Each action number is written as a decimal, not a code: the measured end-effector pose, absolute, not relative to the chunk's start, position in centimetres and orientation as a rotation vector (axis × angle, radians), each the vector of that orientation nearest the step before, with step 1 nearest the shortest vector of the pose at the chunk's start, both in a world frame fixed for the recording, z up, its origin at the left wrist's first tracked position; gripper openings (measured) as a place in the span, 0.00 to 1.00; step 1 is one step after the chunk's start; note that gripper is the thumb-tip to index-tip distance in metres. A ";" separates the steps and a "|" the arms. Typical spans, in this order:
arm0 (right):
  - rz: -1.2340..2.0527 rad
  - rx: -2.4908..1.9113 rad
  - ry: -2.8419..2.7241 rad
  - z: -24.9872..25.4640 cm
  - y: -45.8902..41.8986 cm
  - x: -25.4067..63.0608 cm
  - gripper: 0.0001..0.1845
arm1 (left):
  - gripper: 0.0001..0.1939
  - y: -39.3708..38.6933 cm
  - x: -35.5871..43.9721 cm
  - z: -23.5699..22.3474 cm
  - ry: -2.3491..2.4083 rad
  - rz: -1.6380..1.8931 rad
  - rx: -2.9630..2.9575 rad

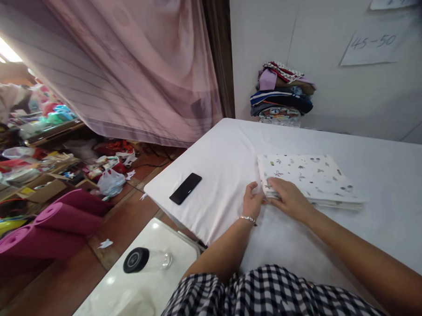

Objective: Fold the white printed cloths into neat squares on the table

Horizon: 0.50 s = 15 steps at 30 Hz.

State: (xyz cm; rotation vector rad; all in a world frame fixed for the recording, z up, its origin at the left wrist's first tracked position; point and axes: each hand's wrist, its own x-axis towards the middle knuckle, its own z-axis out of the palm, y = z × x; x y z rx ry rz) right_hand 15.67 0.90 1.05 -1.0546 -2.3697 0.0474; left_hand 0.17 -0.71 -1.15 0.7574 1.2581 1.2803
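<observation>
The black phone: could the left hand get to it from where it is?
Probably yes: the phone lies on the same white-covered table, on the left hand's side, and nothing visible stands between them.

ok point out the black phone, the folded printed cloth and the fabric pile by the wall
Black phone point(185, 188): head view, middle of its upper face.
Folded printed cloth point(308, 174): head view, middle of its top.
Fabric pile point(288, 99): head view, dark layer about midway up.

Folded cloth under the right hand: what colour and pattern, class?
The folded cloth is white with small, scattered, mostly greyish motifs, best seen in the head view.
</observation>
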 end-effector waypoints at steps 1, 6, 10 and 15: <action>0.086 -1.073 -2.358 0.8 1.0 15.4 0.27 | 0.25 -0.6 0.2 -1.2 1.250 1.279 0.724; 0.131 -1.062 -2.354 0.1 1.0 15.8 0.25 | 0.29 -0.2 0.0 -1.3 1.132 1.212 0.522; 0.182 -1.092 -2.340 0.2 0.7 16.1 0.26 | 0.33 0.0 -0.1 -0.9 1.054 1.119 0.462; 0.300 -1.151 -2.266 0.1 1.0 16.3 0.26 | 0.33 0.0 -0.4 -0.3 1.098 1.047 0.508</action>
